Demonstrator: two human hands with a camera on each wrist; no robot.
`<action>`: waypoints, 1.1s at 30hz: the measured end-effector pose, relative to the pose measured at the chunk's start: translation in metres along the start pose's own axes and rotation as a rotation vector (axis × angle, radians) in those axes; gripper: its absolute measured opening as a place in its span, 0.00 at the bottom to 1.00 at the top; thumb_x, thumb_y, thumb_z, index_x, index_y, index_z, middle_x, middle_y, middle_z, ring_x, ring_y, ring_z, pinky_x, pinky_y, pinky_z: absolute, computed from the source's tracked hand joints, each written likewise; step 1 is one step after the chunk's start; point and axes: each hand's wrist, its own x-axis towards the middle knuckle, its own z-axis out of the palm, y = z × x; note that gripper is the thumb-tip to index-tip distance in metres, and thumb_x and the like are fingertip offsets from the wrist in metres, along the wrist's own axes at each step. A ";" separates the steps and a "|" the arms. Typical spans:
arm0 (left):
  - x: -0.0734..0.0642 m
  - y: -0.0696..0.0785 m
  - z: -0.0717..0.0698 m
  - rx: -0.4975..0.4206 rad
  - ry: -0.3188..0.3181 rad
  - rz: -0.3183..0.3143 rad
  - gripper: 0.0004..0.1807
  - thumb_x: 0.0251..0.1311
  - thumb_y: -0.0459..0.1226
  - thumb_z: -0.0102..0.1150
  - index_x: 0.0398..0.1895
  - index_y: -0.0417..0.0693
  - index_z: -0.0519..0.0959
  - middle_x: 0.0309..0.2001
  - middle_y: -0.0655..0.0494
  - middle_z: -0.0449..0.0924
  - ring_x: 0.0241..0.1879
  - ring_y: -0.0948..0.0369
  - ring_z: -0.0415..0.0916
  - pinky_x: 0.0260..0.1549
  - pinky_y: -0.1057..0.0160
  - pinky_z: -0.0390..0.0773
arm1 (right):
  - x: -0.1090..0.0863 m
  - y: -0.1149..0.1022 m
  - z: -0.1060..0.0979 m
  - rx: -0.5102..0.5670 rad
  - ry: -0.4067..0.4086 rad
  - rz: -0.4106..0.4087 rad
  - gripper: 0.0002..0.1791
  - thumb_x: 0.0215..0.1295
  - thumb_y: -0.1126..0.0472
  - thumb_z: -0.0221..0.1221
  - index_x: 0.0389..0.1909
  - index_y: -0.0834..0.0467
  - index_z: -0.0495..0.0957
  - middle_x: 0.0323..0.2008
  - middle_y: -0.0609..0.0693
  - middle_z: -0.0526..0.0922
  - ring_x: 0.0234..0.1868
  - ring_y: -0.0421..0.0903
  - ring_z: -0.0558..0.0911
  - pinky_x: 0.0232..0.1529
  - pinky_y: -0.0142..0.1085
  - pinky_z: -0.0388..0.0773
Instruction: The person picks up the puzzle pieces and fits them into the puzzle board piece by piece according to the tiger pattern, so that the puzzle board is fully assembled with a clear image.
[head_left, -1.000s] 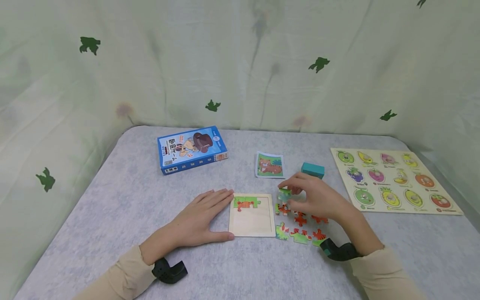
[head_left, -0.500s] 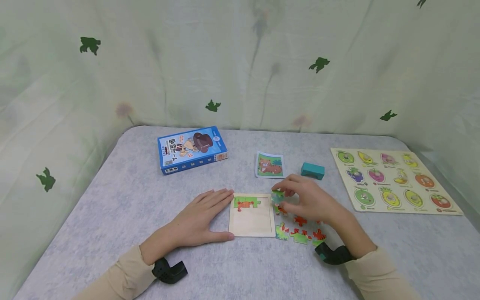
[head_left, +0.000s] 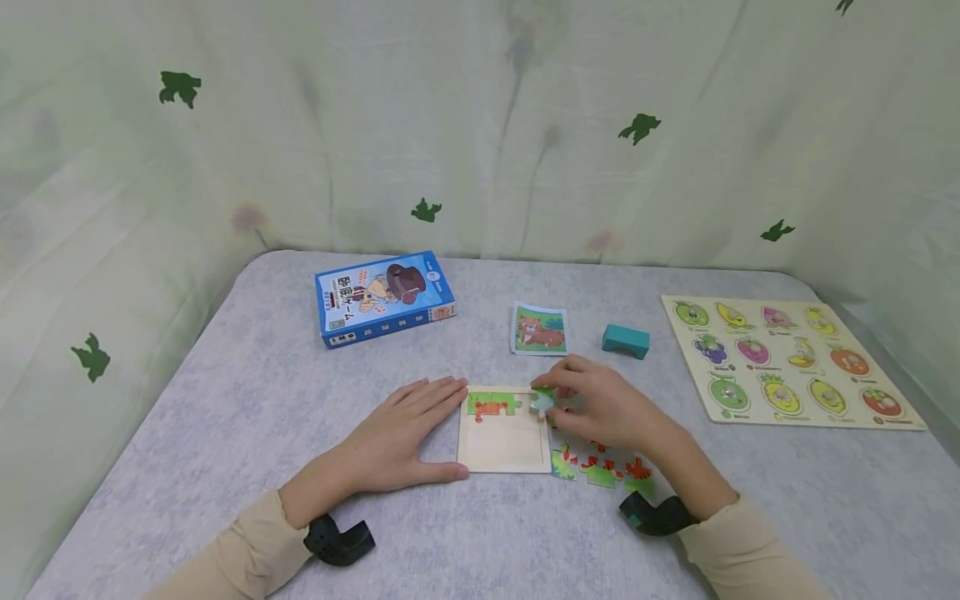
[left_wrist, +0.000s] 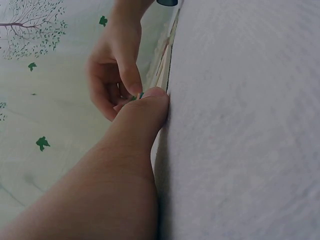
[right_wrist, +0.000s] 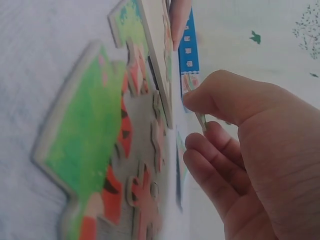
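Observation:
My left hand (head_left: 401, 437) lies with fingers extended along the left edge of a square wooden puzzle tray (head_left: 498, 450). Green and orange joined pieces (head_left: 491, 407) fill the tray's upper left. Above its upper right corner, my right hand (head_left: 600, 404) pinches a jigsaw piece (head_left: 542, 404), pale blue and green, between thumb and fingers. In the right wrist view that piece (right_wrist: 201, 121) appears edge-on. Several loose jigsaw pieces (head_left: 600, 473), orange and green, lie right of the tray, some hidden beneath the right hand. The left wrist view shows the left thumb (left_wrist: 155, 100) against the tray's edge.
A picture card (head_left: 540, 330) of a brown animal lies behind the tray, with a teal block (head_left: 626, 341) to its right. A blue game box (head_left: 385, 298) stands back left. A fruit puzzle board (head_left: 787, 362) lies at the right.
My right hand has moved left with the jigsaw piece, from above the loose pieces to the tray's upper right corner. My left hand has stayed in place.

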 end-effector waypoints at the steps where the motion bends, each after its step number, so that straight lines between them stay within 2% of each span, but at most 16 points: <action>1: 0.000 0.000 0.000 0.001 0.000 0.001 0.57 0.59 0.76 0.50 0.83 0.51 0.55 0.82 0.58 0.53 0.81 0.56 0.50 0.80 0.47 0.50 | 0.000 0.000 0.001 -0.003 0.002 -0.003 0.18 0.64 0.60 0.68 0.55 0.50 0.85 0.46 0.42 0.81 0.40 0.38 0.79 0.39 0.31 0.81; 17: -0.001 0.000 -0.001 -0.010 0.000 0.003 0.57 0.60 0.75 0.51 0.83 0.51 0.56 0.82 0.58 0.53 0.81 0.55 0.50 0.80 0.46 0.50 | 0.007 -0.010 0.011 -0.031 -0.007 0.036 0.17 0.65 0.58 0.67 0.54 0.49 0.85 0.48 0.41 0.81 0.40 0.38 0.79 0.39 0.29 0.82; 33: 0.000 0.001 -0.002 -0.016 -0.003 -0.001 0.57 0.60 0.75 0.51 0.83 0.51 0.56 0.82 0.58 0.53 0.82 0.56 0.49 0.80 0.46 0.50 | 0.008 -0.011 0.016 -0.033 -0.018 0.041 0.12 0.66 0.59 0.65 0.49 0.46 0.86 0.47 0.41 0.81 0.37 0.38 0.76 0.36 0.28 0.79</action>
